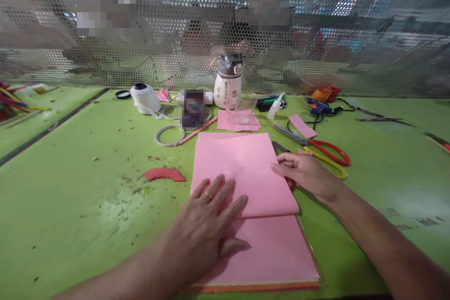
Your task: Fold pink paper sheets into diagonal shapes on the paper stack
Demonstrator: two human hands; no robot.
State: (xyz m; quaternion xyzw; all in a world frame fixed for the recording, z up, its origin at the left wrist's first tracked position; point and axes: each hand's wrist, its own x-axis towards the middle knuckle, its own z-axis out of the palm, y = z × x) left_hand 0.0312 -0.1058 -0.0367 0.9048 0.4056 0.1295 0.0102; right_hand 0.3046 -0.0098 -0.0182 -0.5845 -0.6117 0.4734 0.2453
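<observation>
A folded sheet of pink paper (242, 168) rests on a stack of pink paper (270, 253), its fold toward me. My left hand (207, 225), with a gold ring on one finger, lies across the folded sheet with fingers spread. At the sheet's right edge, my right hand (302, 173) pinches the paper between thumb and fingers; some fingertips are hidden beneath it. Beyond that hand lie scissors (326, 150) with a red and a yellow handle loop, blades partly apart. A curved red paper piece (164, 174) sits left of the stack.
Behind the stack stand a bottle (228, 82), a clear cup (245, 110), a small glue bottle (276, 107) and a white thread spool (145, 98). A tape roll (170, 136), a pencil (198, 130) and a blue glue gun (319, 106) lie around. A perforated metal screen (168, 47) closes the back.
</observation>
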